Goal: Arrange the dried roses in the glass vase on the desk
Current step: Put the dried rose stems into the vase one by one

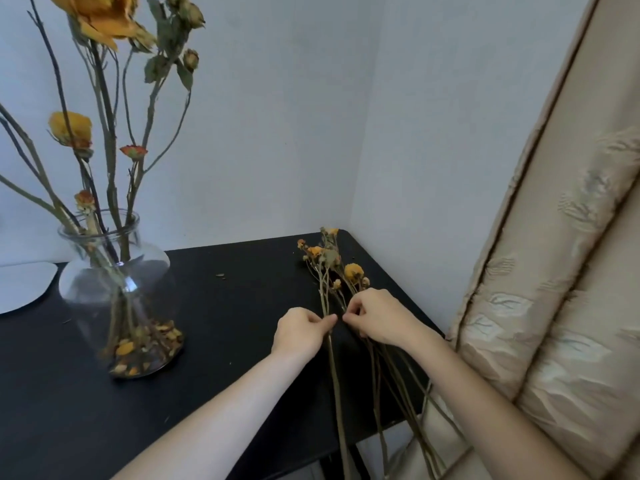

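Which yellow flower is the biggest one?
The rose at the very top of the vase. Its wide-open yellow head looks far bigger than the small blooms below it and those lying on the desk.

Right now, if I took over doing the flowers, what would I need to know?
Left hand: pinching one stem of the loose dried roses.
Right hand: fingers closed on the same bunch, beside the left.
Loose roses lie on the black desk, far right corner, stems overhanging the near edge.
Glass vase stands at left, already holding several tall stems, fallen petals at its bottom.
Left: move the loose roses into the vase.
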The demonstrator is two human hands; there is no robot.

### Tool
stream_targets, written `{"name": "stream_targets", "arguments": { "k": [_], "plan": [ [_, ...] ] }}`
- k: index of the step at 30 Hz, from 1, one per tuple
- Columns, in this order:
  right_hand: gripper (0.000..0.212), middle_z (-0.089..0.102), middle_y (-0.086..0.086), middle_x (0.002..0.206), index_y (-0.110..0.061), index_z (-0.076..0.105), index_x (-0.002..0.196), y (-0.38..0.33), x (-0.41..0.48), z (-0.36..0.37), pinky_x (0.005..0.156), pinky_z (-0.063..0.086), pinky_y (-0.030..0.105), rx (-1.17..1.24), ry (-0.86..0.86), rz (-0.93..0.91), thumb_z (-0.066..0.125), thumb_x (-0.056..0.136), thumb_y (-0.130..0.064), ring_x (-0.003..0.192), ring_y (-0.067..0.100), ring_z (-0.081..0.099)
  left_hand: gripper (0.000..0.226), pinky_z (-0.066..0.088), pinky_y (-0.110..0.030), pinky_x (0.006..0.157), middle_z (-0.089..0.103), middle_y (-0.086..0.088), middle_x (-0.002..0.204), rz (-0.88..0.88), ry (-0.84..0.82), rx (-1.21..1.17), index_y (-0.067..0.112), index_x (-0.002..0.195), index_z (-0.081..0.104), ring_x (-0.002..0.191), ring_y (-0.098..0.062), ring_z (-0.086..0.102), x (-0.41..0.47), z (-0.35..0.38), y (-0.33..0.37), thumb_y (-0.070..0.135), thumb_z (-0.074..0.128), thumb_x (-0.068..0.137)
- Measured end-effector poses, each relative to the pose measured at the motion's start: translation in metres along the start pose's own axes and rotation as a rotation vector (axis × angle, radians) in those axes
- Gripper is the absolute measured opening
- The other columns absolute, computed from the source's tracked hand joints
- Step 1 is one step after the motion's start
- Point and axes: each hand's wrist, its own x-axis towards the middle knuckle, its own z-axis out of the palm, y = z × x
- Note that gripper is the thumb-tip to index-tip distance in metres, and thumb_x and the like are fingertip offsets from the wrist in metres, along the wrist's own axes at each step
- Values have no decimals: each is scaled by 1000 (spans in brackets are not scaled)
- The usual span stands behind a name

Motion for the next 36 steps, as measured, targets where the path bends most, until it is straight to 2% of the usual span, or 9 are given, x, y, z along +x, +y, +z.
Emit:
{"name": "stream_targets", "arguments": {
  "k": [5, 8, 12, 16, 19, 24, 26, 29, 36],
  "plan": [
    [29, 63, -4, 61, -14, 68, 95, -9, 4, 7, 78, 48, 26, 7, -84, 38, 50, 93, -37, 62, 7, 61, 33, 45, -32, 70, 50, 1, 51, 1, 51, -76, 18, 63, 66, 55, -10, 51, -6, -21, 4, 36, 57, 90],
    [34, 60, -4, 57, -16, 66, 90, -18, 6, 8, 64, 48, 22, 169, -159, 61, 42, 96, -40, 51, 7, 54, 31, 48, -44, 90, 62, -7, 74, -2, 23, -110, 17, 68, 66, 84, -14, 57, -10, -32, 7, 34, 55, 92],
    [32, 55, -6, 50, -19, 66, 92, -29, 10, 3, 42, 40, 15, 418, -157, 79, 41, 96, -39, 38, 3, 44, 31, 46, -32, 67, 47, 3, 53, 23, 2, -114, 17, 67, 65, 51, -11, 49, -12, -42, 7, 32, 54, 92],
    [24, 64, -2, 69, -14, 65, 94, -26, 16, -1, 71, 51, 26, 125, 45, 145, 51, 93, -34, 64, 7, 61, 32, 37, -30, 74, 47, 7, 54, 35, 41, -146, 16, 66, 64, 56, -6, 42, -11, -51, 4, 31, 54, 93],
    [21, 59, 2, 82, -14, 52, 86, -14, 12, -5, 55, 43, 28, -100, 111, 285, 58, 89, -33, 73, 18, 57, 32, 44, -36, 76, 48, 5, 56, 35, 56, -128, 15, 68, 65, 58, -12, 49, -14, -58, 1, 31, 54, 92],
    [33, 44, 0, 68, -17, 39, 69, 0, 11, -2, 47, 31, 26, -148, 20, 412, 62, 86, -32, 57, 15, 42, 30, 46, -47, 93, 47, 8, 55, 37, 67, -119, 14, 68, 65, 100, -38, 57, -19, -63, -2, 30, 55, 92],
    [23, 51, 1, 76, -16, 46, 75, 0, 12, 0, 51, 37, 27, -150, 18, 414, 63, 86, -27, 65, 17, 49, 29, 47, -45, 92, 48, 7, 56, 40, 65, -106, 14, 70, 65, 93, -33, 60, -19, -65, -2, 30, 55, 92],
    [15, 56, 4, 86, -13, 55, 95, 3, 15, 0, 60, 43, 30, -135, 36, 400, 61, 87, -24, 76, 20, 56, 28, 45, -37, 77, 47, 6, 55, 70, 85, -86, 15, 70, 63, 57, -11, 50, -17, -68, -6, 31, 55, 92],
    [27, 52, 3, 69, -15, 49, 64, 13, 25, -2, 69, 50, 33, 2, 68, 346, 63, 85, -27, 72, 21, 56, 29, 39, -28, 64, 47, 5, 55, 151, 118, -61, 16, 66, 58, 54, -8, 44, -16, -78, -7, 31, 55, 92]
  ]
}}
